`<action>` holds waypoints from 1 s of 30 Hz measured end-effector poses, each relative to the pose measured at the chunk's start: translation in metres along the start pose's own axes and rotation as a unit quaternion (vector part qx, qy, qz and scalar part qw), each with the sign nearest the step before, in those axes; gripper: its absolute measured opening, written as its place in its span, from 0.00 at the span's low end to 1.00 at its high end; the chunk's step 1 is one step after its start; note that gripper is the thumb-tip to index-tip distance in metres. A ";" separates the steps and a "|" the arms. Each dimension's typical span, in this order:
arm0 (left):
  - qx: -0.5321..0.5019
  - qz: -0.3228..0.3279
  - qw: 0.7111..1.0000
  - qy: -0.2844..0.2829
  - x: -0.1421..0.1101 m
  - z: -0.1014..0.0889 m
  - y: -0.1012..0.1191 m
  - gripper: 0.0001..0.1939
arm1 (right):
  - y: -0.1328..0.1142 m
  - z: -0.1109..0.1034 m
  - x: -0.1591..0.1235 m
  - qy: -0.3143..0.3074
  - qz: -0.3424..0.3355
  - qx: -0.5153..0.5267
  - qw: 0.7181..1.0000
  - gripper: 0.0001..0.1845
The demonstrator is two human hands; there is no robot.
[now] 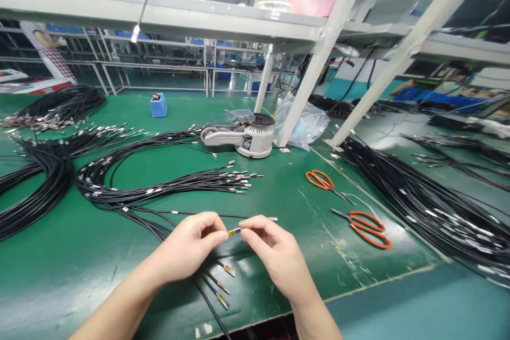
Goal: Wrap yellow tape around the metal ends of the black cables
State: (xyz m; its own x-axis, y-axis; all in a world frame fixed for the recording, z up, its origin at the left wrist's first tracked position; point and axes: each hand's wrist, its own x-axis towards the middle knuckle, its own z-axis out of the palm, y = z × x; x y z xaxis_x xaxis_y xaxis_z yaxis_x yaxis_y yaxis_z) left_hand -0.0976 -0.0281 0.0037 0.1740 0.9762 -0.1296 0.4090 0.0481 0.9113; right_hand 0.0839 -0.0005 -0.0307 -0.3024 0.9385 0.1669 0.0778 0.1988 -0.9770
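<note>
Head view: a small cable end (234,231) with a yellowish wrap is pinched between the fingertips of the left hand (195,241) and the right hand (273,249), held above the near middle of the green table (281,186). Beneath, similar wrapped ends (222,300) are seen on the tabletop. Bundled black cables (159,188) are spread to the left, a pale machine (255,143) is set farther back, and two orange-handled scissors (368,229) are laid to the right.

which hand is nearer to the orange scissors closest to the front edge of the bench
Right. The right hand is to the left of those orange scissors, across a stretch of green bench; the left hand is farther left, beyond the right hand.
</note>
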 end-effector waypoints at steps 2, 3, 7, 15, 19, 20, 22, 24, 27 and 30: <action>0.013 0.004 1.000 -0.006 0.000 0.002 -0.002 0.07 | 0.000 0.003 -0.001 0.000 -0.005 -0.019 1.000 0.06; 0.018 0.006 1.000 -0.006 0.000 0.003 -0.003 0.06 | 0.001 0.005 -0.001 -0.001 -0.006 -0.028 1.000 0.06; 0.102 0.074 0.992 -0.007 0.000 0.008 -0.006 0.09 | 0.002 0.009 -0.006 0.001 -0.009 -0.057 0.998 0.08; 0.244 0.153 0.955 -0.064 0.002 0.022 -0.015 0.16 | 0.010 0.000 -0.031 -0.043 -0.024 -0.119 0.992 0.04; 0.151 0.065 0.978 -0.127 0.007 0.016 -0.013 0.13 | 0.018 -0.001 -0.031 -0.041 -0.031 -0.145 0.988 0.07; 0.127 0.044 0.981 -0.140 0.008 0.013 -0.012 0.11 | 0.020 -0.001 -0.030 -0.039 -0.040 -0.143 0.988 0.07; 0.103 0.021 0.984 -0.147 0.009 0.008 -0.011 0.10 | 0.023 -0.001 -0.027 -0.035 -0.058 -0.130 0.989 0.07; 0.103 0.010 0.986 -0.127 0.010 0.006 -0.012 0.09 | 0.026 -0.001 -0.025 -0.036 -0.062 -0.110 0.991 0.06; 0.111 0.002 0.990 -0.082 0.010 0.007 -0.014 0.07 | 0.027 -0.001 -0.024 -0.041 -0.027 -0.065 0.997 0.05; 0.116 0.017 0.991 -0.061 0.009 0.009 -0.013 0.07 | 0.027 0.000 -0.025 -0.046 0.027 -0.015 0.998 0.05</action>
State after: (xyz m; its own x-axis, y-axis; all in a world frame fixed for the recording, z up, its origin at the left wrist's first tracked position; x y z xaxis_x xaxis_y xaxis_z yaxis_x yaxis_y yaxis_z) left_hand -0.0933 -0.0220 -0.0124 0.2930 0.9427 -0.1594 0.5930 -0.0484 0.8037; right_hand 0.0932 -0.0183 -0.0607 -0.3834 0.9181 0.1005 0.1249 0.1593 -0.9793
